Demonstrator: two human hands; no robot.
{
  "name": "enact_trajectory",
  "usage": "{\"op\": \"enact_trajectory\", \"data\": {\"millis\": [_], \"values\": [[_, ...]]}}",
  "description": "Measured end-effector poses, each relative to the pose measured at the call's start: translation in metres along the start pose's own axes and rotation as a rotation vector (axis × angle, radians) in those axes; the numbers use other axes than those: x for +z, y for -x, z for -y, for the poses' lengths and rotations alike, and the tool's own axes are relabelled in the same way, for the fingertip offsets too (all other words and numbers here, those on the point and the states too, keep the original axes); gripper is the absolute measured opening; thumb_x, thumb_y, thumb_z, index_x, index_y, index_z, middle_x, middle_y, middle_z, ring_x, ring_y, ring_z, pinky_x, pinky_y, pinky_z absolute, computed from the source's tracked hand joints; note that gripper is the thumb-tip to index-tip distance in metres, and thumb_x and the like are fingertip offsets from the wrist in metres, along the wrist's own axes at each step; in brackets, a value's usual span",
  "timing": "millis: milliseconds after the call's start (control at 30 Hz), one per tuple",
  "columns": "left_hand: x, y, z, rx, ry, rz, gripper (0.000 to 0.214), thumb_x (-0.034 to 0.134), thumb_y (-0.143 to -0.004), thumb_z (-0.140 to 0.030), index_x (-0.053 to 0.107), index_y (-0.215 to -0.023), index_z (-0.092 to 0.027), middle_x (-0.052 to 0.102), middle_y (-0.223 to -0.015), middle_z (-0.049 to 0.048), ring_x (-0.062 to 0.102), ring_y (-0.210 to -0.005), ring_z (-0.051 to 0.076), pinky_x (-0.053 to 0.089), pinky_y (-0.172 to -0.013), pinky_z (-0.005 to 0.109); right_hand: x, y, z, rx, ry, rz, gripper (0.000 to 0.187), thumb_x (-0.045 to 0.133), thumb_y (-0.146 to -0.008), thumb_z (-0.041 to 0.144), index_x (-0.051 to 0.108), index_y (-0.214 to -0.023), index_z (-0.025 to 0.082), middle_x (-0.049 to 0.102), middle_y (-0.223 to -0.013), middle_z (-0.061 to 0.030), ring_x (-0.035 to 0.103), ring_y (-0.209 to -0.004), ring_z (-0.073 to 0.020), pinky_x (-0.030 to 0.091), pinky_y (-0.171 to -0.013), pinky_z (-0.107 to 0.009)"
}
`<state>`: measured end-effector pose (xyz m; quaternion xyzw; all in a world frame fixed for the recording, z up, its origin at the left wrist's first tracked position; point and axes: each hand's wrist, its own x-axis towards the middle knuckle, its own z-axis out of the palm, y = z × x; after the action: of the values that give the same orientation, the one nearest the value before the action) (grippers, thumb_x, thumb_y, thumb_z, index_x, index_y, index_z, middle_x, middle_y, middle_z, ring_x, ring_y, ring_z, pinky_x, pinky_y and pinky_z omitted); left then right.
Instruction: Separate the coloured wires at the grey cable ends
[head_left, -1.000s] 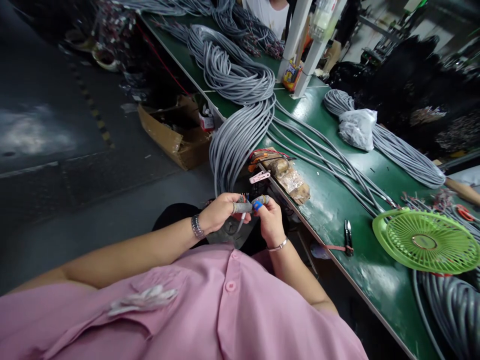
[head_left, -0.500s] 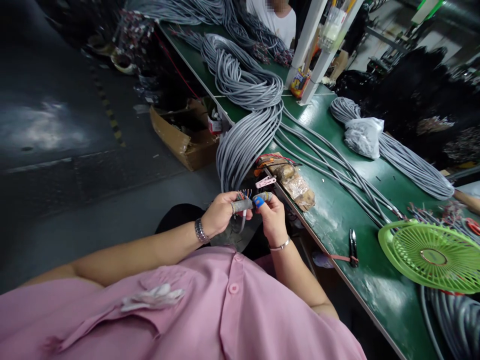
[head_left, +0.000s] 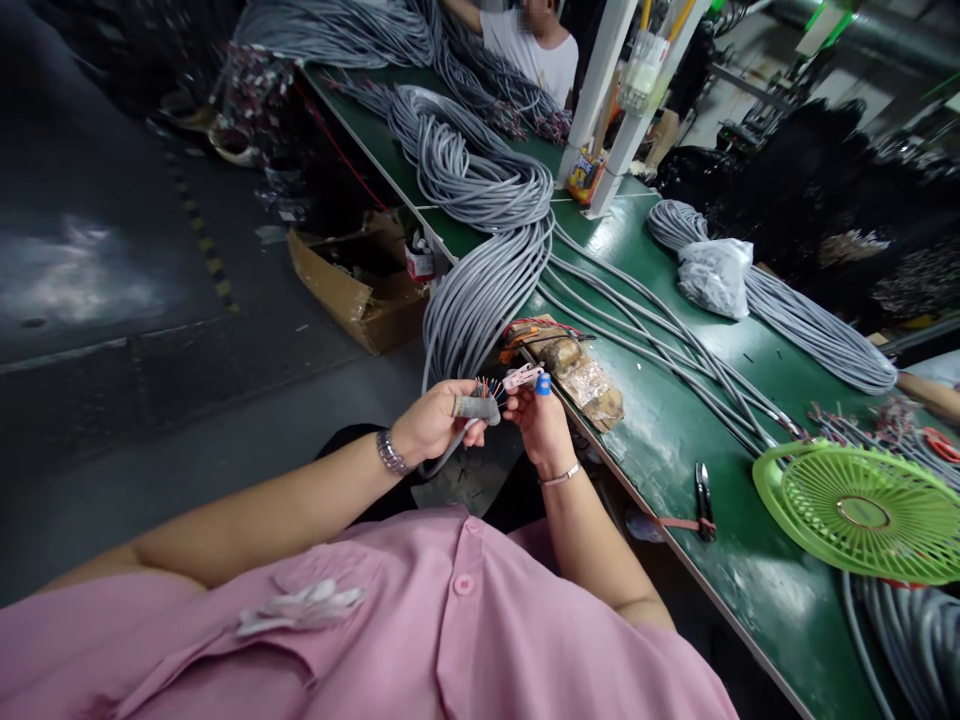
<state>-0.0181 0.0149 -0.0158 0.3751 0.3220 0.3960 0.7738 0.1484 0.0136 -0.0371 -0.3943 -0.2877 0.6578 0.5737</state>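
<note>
My left hand [head_left: 436,420] is closed around the end of a grey cable [head_left: 480,408], whose thin coloured wires [head_left: 489,386] fan out at the tip. Close to its right, my right hand [head_left: 538,420] pinches at those wires, with blue tape [head_left: 543,383] on one raised fingertip. Both hands hover over my lap, just off the near-left edge of the green bench [head_left: 675,420]. A pink clip [head_left: 523,377] sits at that edge right behind my fingers.
A thick bundle of grey cables [head_left: 480,200] drapes over the bench edge. On the bench lie a brown taped block [head_left: 581,375], black cutters [head_left: 703,490], a green fan [head_left: 855,510] and a plastic bag [head_left: 716,275]. A cardboard box [head_left: 360,285] stands on the floor. Another person sits at the far end.
My right hand has let go of the cable sheath and lifted slightly, its blue-taped finger now raised. The left hand has turned the cable end so the wires point up and right.
</note>
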Motion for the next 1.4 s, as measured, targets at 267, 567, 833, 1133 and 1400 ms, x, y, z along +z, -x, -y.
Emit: {"op": "enact_trajectory", "data": {"millis": [267, 567, 833, 1133, 1400], "values": [[0.002, -0.011, -0.003, -0.026, 0.007, 0.022, 0.017, 0.073, -0.066, -0.024, 0.064, -0.069, -0.01, 0.055, -0.039, 0.0012, 0.047, -0.031, 0.011, 0.047, -0.044, 0.026, 0.015, -0.002, 0.003, 0.005, -0.171, 0.021, 0.039, 0.071, -0.076, 0.055, 0.066, -0.085, 0.017, 0.061, -0.071, 0.0027, 0.052, -0.058, -0.007, 0.049, -0.054, -0.018], [0.004, -0.015, 0.0, -0.07, -0.016, 0.007, 0.013, 0.071, -0.065, -0.022, 0.063, -0.066, -0.011, 0.053, -0.038, 0.0007, 0.044, -0.03, 0.01, 0.044, -0.042, 0.025, 0.019, -0.006, -0.001, -0.026, -0.226, -0.065, 0.029, 0.074, -0.076, 0.045, 0.063, -0.076, 0.018, 0.057, -0.064, 0.0038, 0.05, -0.056, -0.0073, 0.047, -0.053, -0.018], [0.002, -0.014, 0.0, -0.054, 0.007, -0.016, 0.013, 0.071, -0.066, -0.022, 0.062, -0.065, -0.012, 0.053, -0.038, 0.0006, 0.044, -0.03, 0.01, 0.043, -0.041, 0.025, 0.022, -0.003, 0.001, -0.04, -0.235, -0.052, 0.03, 0.074, -0.076, 0.045, 0.063, -0.075, 0.018, 0.057, -0.065, 0.0035, 0.05, -0.057, -0.0073, 0.047, -0.055, -0.018], [0.0, -0.015, 0.002, -0.079, 0.019, -0.037, 0.015, 0.071, -0.067, -0.023, 0.062, -0.062, -0.012, 0.052, -0.037, 0.0002, 0.043, -0.03, 0.01, 0.043, -0.042, 0.026, 0.021, -0.004, 0.002, -0.044, -0.212, -0.044, 0.03, 0.074, -0.076, 0.047, 0.063, -0.076, 0.018, 0.057, -0.066, 0.0035, 0.05, -0.058, -0.0074, 0.047, -0.055, -0.018], [0.003, -0.01, -0.001, -0.022, -0.035, -0.041, 0.016, 0.071, -0.069, -0.025, 0.063, -0.065, -0.012, 0.053, -0.038, 0.0001, 0.044, -0.031, 0.009, 0.042, -0.043, 0.025, 0.019, -0.004, 0.001, 0.041, -0.242, -0.062, 0.037, 0.068, -0.078, 0.056, 0.065, -0.083, 0.019, 0.063, -0.072, 0.0017, 0.053, -0.059, -0.0084, 0.049, -0.056, -0.02]]}}
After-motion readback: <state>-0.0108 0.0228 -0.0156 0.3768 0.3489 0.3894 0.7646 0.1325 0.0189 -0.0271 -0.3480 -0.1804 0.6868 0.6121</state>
